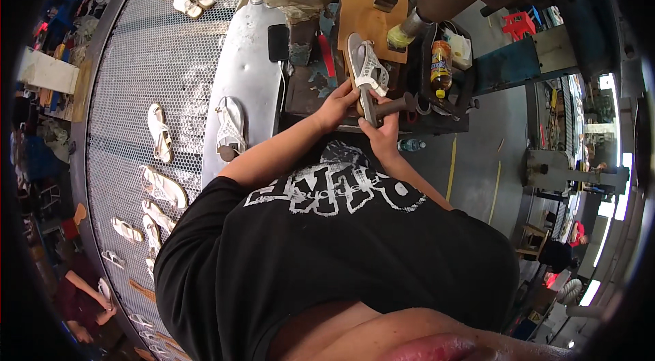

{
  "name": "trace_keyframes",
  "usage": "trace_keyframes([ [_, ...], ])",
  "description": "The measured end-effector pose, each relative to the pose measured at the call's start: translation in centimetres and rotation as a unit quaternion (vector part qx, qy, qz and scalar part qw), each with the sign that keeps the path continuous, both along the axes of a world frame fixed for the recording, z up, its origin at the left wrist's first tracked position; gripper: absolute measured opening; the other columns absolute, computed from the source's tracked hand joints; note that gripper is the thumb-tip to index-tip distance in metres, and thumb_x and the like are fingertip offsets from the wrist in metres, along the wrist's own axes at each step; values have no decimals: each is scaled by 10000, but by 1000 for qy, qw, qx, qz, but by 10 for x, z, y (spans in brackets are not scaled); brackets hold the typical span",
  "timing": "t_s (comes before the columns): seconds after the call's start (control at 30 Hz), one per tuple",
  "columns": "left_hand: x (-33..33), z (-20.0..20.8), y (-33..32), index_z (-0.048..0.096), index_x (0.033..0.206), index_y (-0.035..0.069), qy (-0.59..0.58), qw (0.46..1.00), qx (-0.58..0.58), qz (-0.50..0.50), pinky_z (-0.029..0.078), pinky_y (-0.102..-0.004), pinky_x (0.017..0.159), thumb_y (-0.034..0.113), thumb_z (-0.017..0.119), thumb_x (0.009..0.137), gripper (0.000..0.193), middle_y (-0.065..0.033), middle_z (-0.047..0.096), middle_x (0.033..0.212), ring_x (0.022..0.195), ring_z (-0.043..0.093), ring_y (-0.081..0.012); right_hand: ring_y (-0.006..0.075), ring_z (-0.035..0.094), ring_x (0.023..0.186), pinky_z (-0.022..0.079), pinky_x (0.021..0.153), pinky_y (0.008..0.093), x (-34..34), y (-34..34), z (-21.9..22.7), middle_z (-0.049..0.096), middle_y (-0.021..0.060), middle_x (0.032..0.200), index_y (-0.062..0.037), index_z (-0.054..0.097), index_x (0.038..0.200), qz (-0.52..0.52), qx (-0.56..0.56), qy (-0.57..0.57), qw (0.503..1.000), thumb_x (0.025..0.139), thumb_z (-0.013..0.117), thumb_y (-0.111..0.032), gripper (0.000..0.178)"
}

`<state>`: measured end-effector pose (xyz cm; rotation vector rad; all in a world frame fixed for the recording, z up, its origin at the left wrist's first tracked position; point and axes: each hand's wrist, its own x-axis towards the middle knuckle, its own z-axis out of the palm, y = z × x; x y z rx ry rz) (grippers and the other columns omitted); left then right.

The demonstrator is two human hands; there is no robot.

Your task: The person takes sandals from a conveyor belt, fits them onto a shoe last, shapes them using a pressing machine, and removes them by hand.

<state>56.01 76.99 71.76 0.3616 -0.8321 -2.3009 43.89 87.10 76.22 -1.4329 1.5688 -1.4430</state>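
Observation:
A white openwork sandal (pixel 366 64) is held up in front of my chest, its toe pointing away from me. My left hand (pixel 336 107) closes on its left side near the middle. At the near end my right hand (pixel 383 130) grips it, thumb on the grey heel strip. A brown cylinder with a flared round end (pixel 407 103) sticks out to the right beside the right fingers; I cannot tell whether it belongs to the sandal. Past the toe lies a brown board (pixel 351 9) under a machine's metal post with a yellowish tip (pixel 401 35).
Left, a metal table (pixel 242 54) carries another white sandal (pixel 230 122) and a black phone (pixel 278 42). Beyond it, a perforated rack (pixel 126 81) bears several sandals. A black tray (pixel 426 84) holds a yellow-labelled bottle (pixel 441 64). Another person (pixel 85 299) handles a shoe at lower left.

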Motion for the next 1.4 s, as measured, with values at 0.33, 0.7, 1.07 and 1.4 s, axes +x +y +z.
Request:
trace_keyframes([
  [0.33,8,4,13,311,1434,78,-122,990,-50,-43,401,-302,946,279,462,987,513,-50,512,1263,1142,474,-142,227,469,1169,351,1005,352,-12,-25,-7,477,110,1227,-10,445,1254,-8,-27,-22,999,738,692,-47,573],
  [0.7,164,-25,81,497,1292,39,-335,932,-84,107,460,-265,846,75,573,898,402,-92,646,1036,965,591,-139,336,548,1092,432,912,389,-30,-66,-70,549,173,1181,-57,469,1286,-115,49,186,974,692,722,-81,646],
  [1.07,183,-31,98,189,1482,198,-126,983,134,1,358,-446,1014,514,562,885,771,-162,461,1366,1234,458,-277,231,496,1140,389,961,336,36,33,34,512,125,1212,-33,467,1145,104,45,122,986,664,718,-29,543],
  [1.4,112,88,6,514,1193,29,175,954,190,153,512,-463,871,470,551,872,546,-159,614,1077,952,625,-323,252,386,1285,289,1054,355,79,53,75,458,146,1307,-28,385,1179,202,31,39,978,710,671,-11,550],
])
